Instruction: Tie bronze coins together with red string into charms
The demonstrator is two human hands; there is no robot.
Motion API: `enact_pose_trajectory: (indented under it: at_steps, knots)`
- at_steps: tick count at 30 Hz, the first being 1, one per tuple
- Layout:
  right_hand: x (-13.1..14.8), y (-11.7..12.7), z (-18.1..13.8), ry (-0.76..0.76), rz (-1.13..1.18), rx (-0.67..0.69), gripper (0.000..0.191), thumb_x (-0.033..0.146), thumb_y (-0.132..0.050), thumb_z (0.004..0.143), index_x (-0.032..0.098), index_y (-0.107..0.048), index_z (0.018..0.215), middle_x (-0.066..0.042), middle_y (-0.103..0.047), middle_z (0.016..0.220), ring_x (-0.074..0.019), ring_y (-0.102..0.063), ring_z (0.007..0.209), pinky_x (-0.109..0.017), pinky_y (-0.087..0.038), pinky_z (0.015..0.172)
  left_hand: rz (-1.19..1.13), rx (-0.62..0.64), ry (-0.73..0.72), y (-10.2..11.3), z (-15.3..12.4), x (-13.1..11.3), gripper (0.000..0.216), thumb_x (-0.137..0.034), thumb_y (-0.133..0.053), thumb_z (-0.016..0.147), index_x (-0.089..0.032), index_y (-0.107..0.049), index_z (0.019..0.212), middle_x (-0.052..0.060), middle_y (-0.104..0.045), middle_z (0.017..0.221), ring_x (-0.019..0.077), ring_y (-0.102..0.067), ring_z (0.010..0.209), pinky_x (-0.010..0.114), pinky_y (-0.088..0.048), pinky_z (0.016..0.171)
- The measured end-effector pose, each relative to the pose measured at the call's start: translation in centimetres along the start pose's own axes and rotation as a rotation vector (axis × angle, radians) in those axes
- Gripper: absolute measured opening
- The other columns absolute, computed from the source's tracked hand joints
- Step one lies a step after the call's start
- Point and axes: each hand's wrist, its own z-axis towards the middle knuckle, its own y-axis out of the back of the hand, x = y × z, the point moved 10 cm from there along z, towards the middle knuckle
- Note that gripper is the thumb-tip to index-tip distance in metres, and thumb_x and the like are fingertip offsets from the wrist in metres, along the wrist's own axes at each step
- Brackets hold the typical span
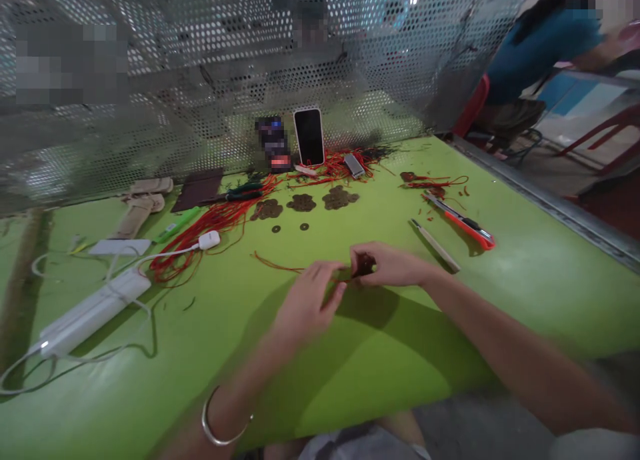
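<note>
My right hand (393, 263) is curled around a small bunch of dark coins (365, 265), partly hidden by the fingers. My left hand (311, 299) meets it from the left, fingertips pinched on a thin red cord (277, 266) whose loose end trails left over the table. Whether the cord runs through the coins is hidden. Beyond the hands lie three piles of similar holed coins: a left pile (267, 209), a middle pile (301, 203) and a right pile (340, 197). Two single coins, one (276, 229) beside another (304, 227), lie in front of them.
On the right are a red utility knife (467, 225) and a pen-like tool (435, 245). Left lie red cords (200, 237), pliers (240, 193), a white charger (209, 240) and a power strip (95, 310). A phone (309, 137) leans on the perforated metal screen (200, 113). A person (540, 53) sits at right.
</note>
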Motion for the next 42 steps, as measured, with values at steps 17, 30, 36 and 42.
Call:
enact_pose_trajectory:
  at_steps: [17,30,36,42]
  knots:
    - [-2.1,5.5,-1.8,-0.082,0.154,-0.073,0.033,0.033,-0.077,0.066,0.017,-0.05,0.076,0.001,-0.064,0.069,-0.0108,-0.06,0.061,-0.025,-0.047,0.057,0.019,0.023,0.102,4.1,0.3,7.1,0.022,-0.03,-0.045,0.091,-0.017,-0.06,0.08,0.003,-0.063,0.078,0.0154,-0.058,0.073,0.03,-0.046,0.069]
    - [-1.8,6.5,-1.6,-0.003,0.273,-0.076,0.027,0.036,-0.069,0.077,0.017,-0.053,0.087,-0.004,-0.068,0.081,-0.0133,-0.064,0.073,-0.028,-0.05,0.066,-0.037,-0.174,0.19,8.8,-0.1,10.1,0.026,-0.041,-0.051,0.086,-0.018,-0.063,0.085,0.002,-0.062,0.077,0.0128,-0.053,0.066,0.024,-0.041,0.061]
    - [-1.1,5.5,-1.2,0.035,0.333,-0.08,0.026,0.033,-0.072,0.074,0.016,-0.053,0.083,-0.002,-0.065,0.074,-0.0106,-0.061,0.067,-0.026,-0.05,0.062,0.003,-0.264,0.193,10.5,-0.4,10.4,0.023,-0.039,-0.053,0.085,-0.019,-0.064,0.084,0.001,-0.063,0.078,0.0121,-0.052,0.065,0.023,-0.04,0.06]
    - [-0.4,3.0,-0.7,0.03,0.38,-0.065,0.026,0.032,-0.072,0.073,0.016,-0.055,0.083,-0.001,-0.065,0.074,-0.0108,-0.062,0.068,-0.026,-0.051,0.063,0.308,-0.332,0.15,11.4,-0.6,9.2,0.019,-0.034,-0.053,0.085,-0.019,-0.065,0.083,0.004,-0.064,0.083,0.0191,-0.056,0.082,0.034,-0.044,0.08]
